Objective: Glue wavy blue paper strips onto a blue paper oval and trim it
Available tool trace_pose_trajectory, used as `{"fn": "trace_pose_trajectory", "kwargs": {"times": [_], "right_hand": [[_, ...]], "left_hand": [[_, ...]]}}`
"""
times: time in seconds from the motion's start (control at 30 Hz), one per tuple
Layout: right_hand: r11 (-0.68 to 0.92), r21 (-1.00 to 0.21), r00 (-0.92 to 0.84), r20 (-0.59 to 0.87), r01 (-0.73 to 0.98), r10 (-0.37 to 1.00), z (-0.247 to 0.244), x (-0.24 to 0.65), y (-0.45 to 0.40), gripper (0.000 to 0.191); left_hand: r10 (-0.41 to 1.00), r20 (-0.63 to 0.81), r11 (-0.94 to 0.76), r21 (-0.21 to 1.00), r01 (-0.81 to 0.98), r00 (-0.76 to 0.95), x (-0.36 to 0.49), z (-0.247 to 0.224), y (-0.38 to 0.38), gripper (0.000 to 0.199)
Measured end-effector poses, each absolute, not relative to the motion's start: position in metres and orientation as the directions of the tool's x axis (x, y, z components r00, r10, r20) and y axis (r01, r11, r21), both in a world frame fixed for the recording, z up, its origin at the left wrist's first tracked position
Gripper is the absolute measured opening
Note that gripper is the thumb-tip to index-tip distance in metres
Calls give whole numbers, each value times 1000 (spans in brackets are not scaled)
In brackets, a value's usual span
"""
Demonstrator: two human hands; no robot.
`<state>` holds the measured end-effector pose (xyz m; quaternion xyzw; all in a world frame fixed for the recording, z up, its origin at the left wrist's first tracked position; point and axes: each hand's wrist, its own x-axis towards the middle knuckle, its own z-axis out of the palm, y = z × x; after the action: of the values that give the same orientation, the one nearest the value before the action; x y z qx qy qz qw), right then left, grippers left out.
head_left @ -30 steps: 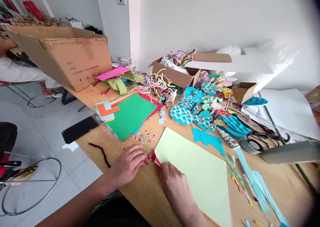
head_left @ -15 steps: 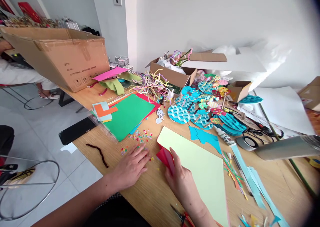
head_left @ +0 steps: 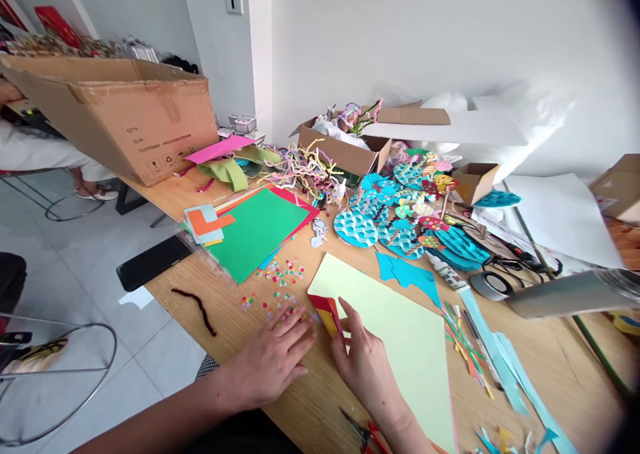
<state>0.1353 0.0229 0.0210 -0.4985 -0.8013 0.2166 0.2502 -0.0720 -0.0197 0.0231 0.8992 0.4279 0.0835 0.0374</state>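
Observation:
My left hand point(head_left: 275, 357) lies flat with fingers stretched out on the wooden table, its fingertips at the edge of scattered colourful paper confetti point(head_left: 283, 274). My right hand point(head_left: 367, 361) rests over a large pale green sheet of paper point(head_left: 400, 321). Between its thumb and fingers is a turned-up piece of red and yellow paper point(head_left: 327, 313) at the sheet's left edge. Whether this is one piece or several layers is unclear. Below the right hand, scissors with red handles point(head_left: 367, 434) lie partly out of view.
Beyond the hands lie a green sheet point(head_left: 265, 231), a blue paper scrap point(head_left: 410, 274) and blue wavy-patterned cut-outs point(head_left: 356, 229). To the right are a glue bottle point(head_left: 447, 272), paper strips and a metal flask point(head_left: 555, 297). A large cardboard box point(head_left: 150, 127) stands at left, a black phone point(head_left: 155, 262) at the table edge.
The left hand has slid slightly right and down. At the right fingers, the red paper has shifted and now shows a yellow face. The pale sheet's left corner sits a little further left.

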Motion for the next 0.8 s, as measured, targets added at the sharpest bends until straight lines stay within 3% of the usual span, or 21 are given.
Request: {"fn": "trace_pose_trajectory", "kwargs": {"times": [0.17,0.8], "right_hand": [[386,-606,-361,170,696,917,21,136,24,45],[428,-537,-371,218,727,903,16,139,26,41]], "left_hand": [[757,137,-653,108,750,639,-56,17,-25,65],[873,154,-461,-52,886,464,-85,7,-18,63]]}}
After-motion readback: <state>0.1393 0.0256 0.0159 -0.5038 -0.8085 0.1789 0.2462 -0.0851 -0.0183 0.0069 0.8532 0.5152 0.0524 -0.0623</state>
